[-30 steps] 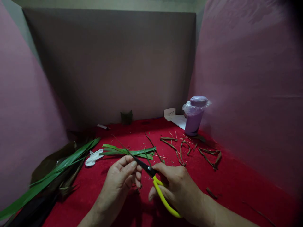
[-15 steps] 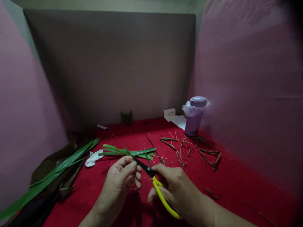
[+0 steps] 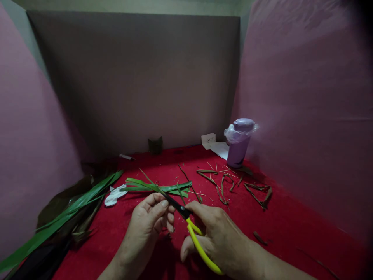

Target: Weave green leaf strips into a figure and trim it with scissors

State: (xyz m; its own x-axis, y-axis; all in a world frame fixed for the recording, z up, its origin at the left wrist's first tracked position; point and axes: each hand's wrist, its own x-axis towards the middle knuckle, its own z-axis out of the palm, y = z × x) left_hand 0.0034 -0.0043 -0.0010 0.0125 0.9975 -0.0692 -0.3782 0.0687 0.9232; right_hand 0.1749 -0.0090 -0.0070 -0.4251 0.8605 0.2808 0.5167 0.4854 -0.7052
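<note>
My right hand [image 3: 218, 235] grips a pair of scissors [image 3: 201, 249] with yellow handles and dark blades, which point up and left. The blades reach the fingertips of my left hand [image 3: 153, 214]. Between its thumb and forefinger my left hand pinches a thin leaf strip [image 3: 148, 177], whose free end sticks out up and left. Just beyond the fingers, several green leaf strips [image 3: 140, 186] lie flat on the red cloth [image 3: 186, 256]. Where the strip meets the blades is partly hidden by my left fingers.
Long green leaves [image 3: 75, 210] lie at left over dark material, near a crumpled white tissue [image 3: 115, 195]. Folded brown leaf strips [image 3: 258, 188] and thin sticks [image 3: 230, 174] are scattered at right. Behind stand a purple tumbler [image 3: 239, 146], a white card [image 3: 208, 140] and a small leaf piece [image 3: 155, 144].
My right thumb and the lower scissor handle have moved slightly down, so the handles stand a little wider apart. My left hand has stayed nearly in place.
</note>
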